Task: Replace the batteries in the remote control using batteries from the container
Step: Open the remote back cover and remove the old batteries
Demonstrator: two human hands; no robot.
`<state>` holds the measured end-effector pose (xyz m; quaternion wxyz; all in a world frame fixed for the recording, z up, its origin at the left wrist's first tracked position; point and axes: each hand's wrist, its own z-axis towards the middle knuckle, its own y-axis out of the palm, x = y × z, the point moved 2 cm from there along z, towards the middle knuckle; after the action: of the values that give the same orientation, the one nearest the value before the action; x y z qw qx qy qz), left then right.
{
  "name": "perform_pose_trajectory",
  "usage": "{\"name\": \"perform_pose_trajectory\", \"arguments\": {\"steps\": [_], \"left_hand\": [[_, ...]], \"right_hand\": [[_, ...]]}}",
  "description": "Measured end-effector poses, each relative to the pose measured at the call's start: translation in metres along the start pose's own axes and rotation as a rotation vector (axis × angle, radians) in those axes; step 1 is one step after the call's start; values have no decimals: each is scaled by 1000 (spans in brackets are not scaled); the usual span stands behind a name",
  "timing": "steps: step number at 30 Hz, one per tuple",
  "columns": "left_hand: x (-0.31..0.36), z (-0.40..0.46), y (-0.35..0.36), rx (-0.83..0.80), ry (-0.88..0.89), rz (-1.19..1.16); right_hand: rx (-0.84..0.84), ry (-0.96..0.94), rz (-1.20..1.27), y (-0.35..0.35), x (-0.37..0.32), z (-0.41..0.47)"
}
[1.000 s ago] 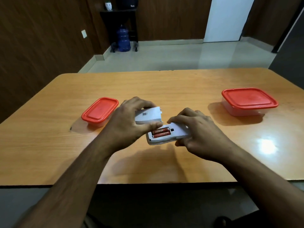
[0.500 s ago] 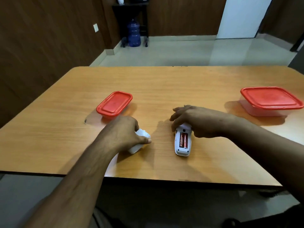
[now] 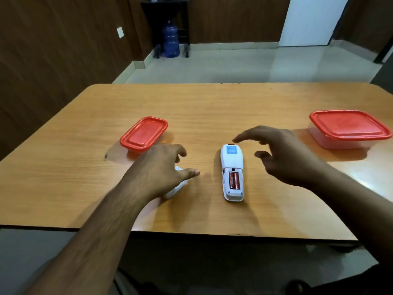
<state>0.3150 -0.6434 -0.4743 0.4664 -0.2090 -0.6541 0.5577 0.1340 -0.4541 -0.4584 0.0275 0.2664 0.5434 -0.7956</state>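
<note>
Remote control [image 3: 232, 171] lies between relaxed left hand [image 3: 158, 171] and open right hand [image 3: 282, 154].

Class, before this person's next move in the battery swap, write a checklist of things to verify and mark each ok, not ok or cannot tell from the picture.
1. White plastic remote control lies flat, back up, on the wooden table: ok.
2. Battery compartment uncovered, two red batteries exposed: ok.
3. White battery cover set down on the table under the left hand: ok.
4. Right hand free, holding nothing: ok.
5. Small red-lidded clear plastic container opened: not ok, lid on.
6. Which container, small or large red-lidded container, holds fresh batteries: cannot tell.
</note>
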Motion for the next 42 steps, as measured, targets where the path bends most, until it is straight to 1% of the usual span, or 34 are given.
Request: {"name": "perform_pose_trajectory", "arguments": {"steps": [1, 2, 3, 5, 10, 14, 16, 21, 23, 31, 35, 39, 42], "left_hand": [[7, 1, 0, 0, 69, -74], [16, 4, 1, -29, 130, -130], [24, 7, 4, -71, 186, -152], [38, 15, 13, -163, 262, -110], [50, 24, 39, -321, 298, 42], [48, 29, 45, -410, 292, 97], [46, 30, 48, -418, 291, 123], [46, 26, 52, -363, 285, 161], [46, 26, 52, -365, 279, 164], [47, 25, 51, -387, 270, 132], [47, 25, 51, -383, 258, 137], [48, 26, 51, -372, 248, 128], [48, 26, 50, -377, 246, 140]], "right_hand": [[59, 64, 71, -4, 1, -8], [78, 118, 117, -6, 2, -14], [71, 160, 143, -5, 3, -20], [28, 217, 166, 2, 5, -24], [-57, 268, 181, 15, 9, -23], [-125, 219, 122, 25, 5, -17], [-138, 204, 111, 27, 5, -14], [-146, 163, 103, 29, 2, -13], [-141, 163, 85, 32, 1, -12], [-112, 237, 87, 38, -1, -11], [-149, 266, 108, 38, -2, -7], [-218, 315, 221, 39, -1, -1], [-223, 335, 253, 40, -1, -1]]}}
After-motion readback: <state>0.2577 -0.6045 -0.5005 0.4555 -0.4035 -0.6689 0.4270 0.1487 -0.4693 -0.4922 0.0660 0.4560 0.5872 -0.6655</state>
